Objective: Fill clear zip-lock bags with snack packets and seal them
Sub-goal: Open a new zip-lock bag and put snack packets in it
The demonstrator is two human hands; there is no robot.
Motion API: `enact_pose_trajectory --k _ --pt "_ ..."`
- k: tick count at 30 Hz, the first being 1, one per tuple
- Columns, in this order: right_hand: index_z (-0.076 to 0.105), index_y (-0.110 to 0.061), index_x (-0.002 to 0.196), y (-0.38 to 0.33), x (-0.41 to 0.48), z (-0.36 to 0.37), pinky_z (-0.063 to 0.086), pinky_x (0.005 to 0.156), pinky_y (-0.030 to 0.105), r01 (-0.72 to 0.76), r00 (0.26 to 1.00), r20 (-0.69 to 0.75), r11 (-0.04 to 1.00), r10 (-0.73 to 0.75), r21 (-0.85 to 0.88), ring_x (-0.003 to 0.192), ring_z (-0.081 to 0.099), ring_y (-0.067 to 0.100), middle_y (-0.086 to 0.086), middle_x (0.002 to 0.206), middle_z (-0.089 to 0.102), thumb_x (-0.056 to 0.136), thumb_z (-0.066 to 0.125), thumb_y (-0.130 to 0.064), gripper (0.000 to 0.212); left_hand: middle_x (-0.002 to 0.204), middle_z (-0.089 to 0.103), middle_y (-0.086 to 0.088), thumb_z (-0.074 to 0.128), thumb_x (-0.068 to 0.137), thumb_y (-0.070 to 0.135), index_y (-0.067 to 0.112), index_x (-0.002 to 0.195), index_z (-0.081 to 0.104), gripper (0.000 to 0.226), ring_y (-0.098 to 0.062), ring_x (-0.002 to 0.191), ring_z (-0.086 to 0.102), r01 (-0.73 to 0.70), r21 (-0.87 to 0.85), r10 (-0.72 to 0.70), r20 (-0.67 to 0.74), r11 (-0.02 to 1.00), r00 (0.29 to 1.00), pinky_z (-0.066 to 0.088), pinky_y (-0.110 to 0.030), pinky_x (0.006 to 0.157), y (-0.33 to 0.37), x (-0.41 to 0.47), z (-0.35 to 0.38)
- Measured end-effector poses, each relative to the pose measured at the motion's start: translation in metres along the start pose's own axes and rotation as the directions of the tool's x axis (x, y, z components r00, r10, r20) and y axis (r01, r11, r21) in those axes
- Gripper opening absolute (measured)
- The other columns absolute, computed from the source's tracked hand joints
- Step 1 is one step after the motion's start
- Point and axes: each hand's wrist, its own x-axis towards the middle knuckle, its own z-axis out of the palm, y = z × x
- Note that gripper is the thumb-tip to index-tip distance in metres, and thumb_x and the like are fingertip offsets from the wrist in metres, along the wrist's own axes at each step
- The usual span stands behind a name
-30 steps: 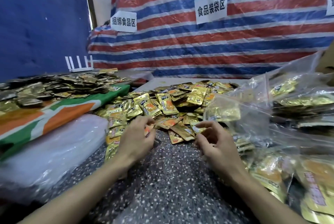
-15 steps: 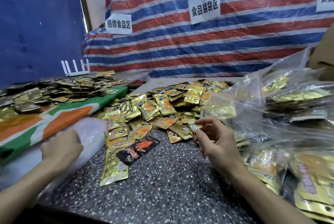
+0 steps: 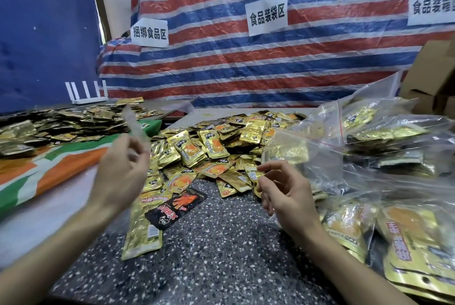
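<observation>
Just two hands are at work over the speckled table (image 3: 209, 262). The left hand (image 3: 120, 171) is raised above the table's left side, its grip pinching one clear zip-lock bag (image 3: 134, 127), which sticks up above the fingers and is blurred. The right hand (image 3: 286, 196) hovers near the middle with its fingers loosely curled; whether its grip holds anything I cannot tell.

One heap of gold snack packets (image 3: 221, 147), too many to count, spreads from the middle of the table toward the far edge. At its near side lie one large gold packet (image 3: 144, 228) and one black packet (image 3: 176, 206), the black one overlapping the gold one's upper corner.

Along the right edge sits a pile of filled bags (image 3: 384, 137), overlapping so that their number cannot be read. A second heap of packets (image 3: 69, 122) lies to the left on a green, orange and white cloth (image 3: 61, 166). Behind it stands one white device (image 3: 86, 97) with four upright antennas. Three white paper signs (image 3: 267, 13) hang on the striped tarpaulin (image 3: 246, 70), and cardboard boxes (image 3: 435, 73) stand at the far right corner.
</observation>
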Motion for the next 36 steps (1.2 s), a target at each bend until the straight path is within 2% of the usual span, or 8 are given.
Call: enact_pose_trajectory --k 3,14,17,21,26,31,34,36 --pt "0.064 -0.018 0.101 -0.002 0.0 -0.001 0.045 0.043 0.024 -0.028 1.0 0.013 0.996 0.027 0.079 0.052 0.053 0.015 0.003 0.073 0.064 0.094 0.065 -0.017 0.007 0.089 0.058 -0.005 0.058 0.097 0.014 0.016 0.087 0.051 0.013 -0.012 0.072 0.059 -0.104 -0.203 0.113 0.032 0.974 0.993 0.047 -0.021 0.054 0.048 -0.02 0.04" --pt "0.058 -0.009 0.079 -0.009 0.011 -0.017 0.035 0.043 0.028 -0.179 0.984 0.036 0.973 0.176 0.143 0.047 0.043 0.018 0.006 0.06 0.051 0.075 0.06 -0.07 0.061 0.083 0.059 -0.011 0.048 0.087 0.012 0.001 0.081 0.055 0.014 -0.023 0.076 0.056 -0.418 -0.477 0.548 0.17 0.773 0.819 0.052 -0.039 0.065 0.065 -0.081 0.125" --pt "0.061 -0.016 0.07 -0.008 0.012 -0.018 0.035 0.043 0.025 -0.223 0.96 0.18 0.974 0.213 0.034 0.046 0.042 0.018 0.004 0.057 0.051 0.073 0.063 -0.07 0.054 0.096 0.062 -0.018 0.051 0.083 0.007 -0.004 0.088 0.06 0.016 -0.035 0.088 0.06 -0.449 -0.501 0.611 0.222 0.74 0.76 0.05 -0.051 0.072 0.055 -0.082 0.125" --pt "0.061 -0.009 0.067 -0.008 0.009 -0.015 0.035 0.04 0.023 -0.227 0.929 0.29 0.973 0.229 -0.041 0.042 0.043 0.017 0.012 0.056 0.052 0.081 0.069 -0.05 0.044 0.101 0.058 0.005 0.059 0.078 0.0 0.019 0.1 0.061 0.03 -0.017 0.089 0.058 -0.411 -0.531 0.61 0.277 0.741 0.742 0.051 -0.033 0.075 0.054 -0.085 0.121" --pt "0.06 -0.003 0.074 -0.013 0.006 -0.015 0.036 0.043 0.025 -0.227 0.915 0.327 0.972 0.235 -0.061 0.049 0.044 0.02 0.016 0.062 0.049 0.087 0.063 -0.041 0.041 0.098 0.06 0.014 0.061 0.085 0.027 0.015 0.091 0.065 0.014 -0.009 0.092 0.059 -0.316 -0.579 0.562 0.311 0.752 0.767 0.045 -0.022 0.082 0.056 -0.082 0.115" --pt "0.058 -0.006 0.065 -0.013 0.004 -0.014 0.035 0.045 0.023 -0.228 0.911 0.324 0.966 0.256 -0.122 0.046 0.044 0.015 0.004 0.054 0.049 0.092 0.068 -0.036 0.041 0.112 0.059 0.022 0.056 0.089 0.036 0.03 0.093 0.067 0.013 -0.003 0.106 0.055 -0.459 -0.45 0.621 0.332 0.766 0.71 0.042 -0.023 0.092 0.056 -0.083 0.114" --pt "0.06 -0.007 0.066 -0.015 0.004 -0.014 0.032 0.042 0.02 -0.266 0.901 0.324 0.957 0.29 -0.119 0.043 0.043 0.013 0.004 0.054 0.05 0.08 0.066 -0.024 0.023 0.103 0.067 0.018 0.045 0.095 0.037 0.027 0.086 0.072 0.031 -0.008 0.099 0.063 -0.326 -0.553 0.568 0.347 0.767 0.746 0.044 -0.025 0.086 0.058 -0.084 0.115" --pt "0.06 -0.01 0.065 -0.018 0.003 -0.012 0.033 0.042 0.02 -0.254 0.901 0.334 0.96 0.278 -0.114 0.043 0.044 0.012 0.008 0.057 0.051 0.077 0.062 -0.021 0.016 0.088 0.074 0.005 0.04 0.094 0.05 0.019 0.078 0.074 0.049 -0.016 0.082 0.068 0.055 -0.7 0.348 0.42 0.712 0.838 0.049 -0.029 0.076 0.06 -0.085 0.115"
